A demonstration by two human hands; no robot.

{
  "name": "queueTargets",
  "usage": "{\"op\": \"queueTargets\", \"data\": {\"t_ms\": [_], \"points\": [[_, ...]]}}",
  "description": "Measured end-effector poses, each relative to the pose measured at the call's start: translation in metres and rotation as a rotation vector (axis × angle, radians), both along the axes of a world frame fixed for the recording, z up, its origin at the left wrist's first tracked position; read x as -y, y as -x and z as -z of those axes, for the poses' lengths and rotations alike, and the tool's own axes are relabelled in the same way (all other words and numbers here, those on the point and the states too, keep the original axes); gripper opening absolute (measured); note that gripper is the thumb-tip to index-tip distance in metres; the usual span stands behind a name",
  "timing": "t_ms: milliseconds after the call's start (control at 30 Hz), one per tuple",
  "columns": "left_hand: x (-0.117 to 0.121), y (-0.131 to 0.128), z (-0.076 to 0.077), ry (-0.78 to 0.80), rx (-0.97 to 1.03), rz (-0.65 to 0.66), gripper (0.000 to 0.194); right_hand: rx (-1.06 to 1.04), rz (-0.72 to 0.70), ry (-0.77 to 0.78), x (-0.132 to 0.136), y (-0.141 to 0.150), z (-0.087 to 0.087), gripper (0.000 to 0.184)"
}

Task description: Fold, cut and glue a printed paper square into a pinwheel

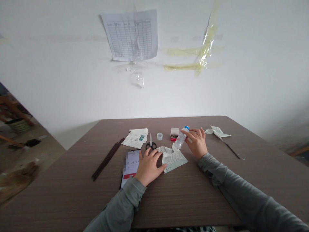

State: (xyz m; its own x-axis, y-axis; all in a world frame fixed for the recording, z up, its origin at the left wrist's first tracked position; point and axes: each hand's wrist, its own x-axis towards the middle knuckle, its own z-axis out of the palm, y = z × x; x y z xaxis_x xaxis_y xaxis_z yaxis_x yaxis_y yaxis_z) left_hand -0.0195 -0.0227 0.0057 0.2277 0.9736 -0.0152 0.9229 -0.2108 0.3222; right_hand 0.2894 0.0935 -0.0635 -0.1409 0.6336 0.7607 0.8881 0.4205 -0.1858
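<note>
My right hand (197, 144) grips a small clear bottle (180, 140) with a blue upper end. The bottle leans, its lower end close to the printed paper (175, 161); whether they touch I cannot tell. This paper is cut and partly folded, with one curled piece standing up. At its left edge lies my left hand (151, 166), fingers spread and thumb against the paper. Just beyond that hand are black-handled scissors (151, 145), blades pointing away. Behind the bottle stands a small red and white box (174, 133).
A phone (131, 162) showing a timer lies beside my left hand. Farther left are thin dark sticks (107, 160) and printed sheets (135, 138). A small translucent cap (159, 136) sits behind the scissors. To the right lies a paper pinwheel (218, 131) on a stick. A wall borders the table's (183, 199) far edge.
</note>
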Motion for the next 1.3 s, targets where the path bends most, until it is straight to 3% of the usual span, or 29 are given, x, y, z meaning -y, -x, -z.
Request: {"op": "queueTargets", "data": {"t_ms": [300,500,600,833,1300], "points": [[-0.001,0.0,0.002,0.007,-0.003,0.009,0.057,-0.132,-0.046,0.009,0.005,-0.001,0.009,0.029],[-0.003,0.0,0.005,-0.007,-0.011,0.031,0.057,-0.24,-0.114,0.177,0.009,0.01,0.005,0.052],[-0.003,-0.001,0.007,-0.03,-0.002,0.035,0.054,-0.26,-0.136,0.233,0.01,0.014,0.005,0.052],[-0.002,-0.002,0.005,-0.025,-0.007,0.039,0.056,-0.142,-0.201,0.254,0.015,0.026,0.008,0.032],[-0.002,-0.008,0.007,-0.042,-0.01,0.013,0.058,0.035,-0.273,0.258,0.026,0.041,0.002,0.038]]}}
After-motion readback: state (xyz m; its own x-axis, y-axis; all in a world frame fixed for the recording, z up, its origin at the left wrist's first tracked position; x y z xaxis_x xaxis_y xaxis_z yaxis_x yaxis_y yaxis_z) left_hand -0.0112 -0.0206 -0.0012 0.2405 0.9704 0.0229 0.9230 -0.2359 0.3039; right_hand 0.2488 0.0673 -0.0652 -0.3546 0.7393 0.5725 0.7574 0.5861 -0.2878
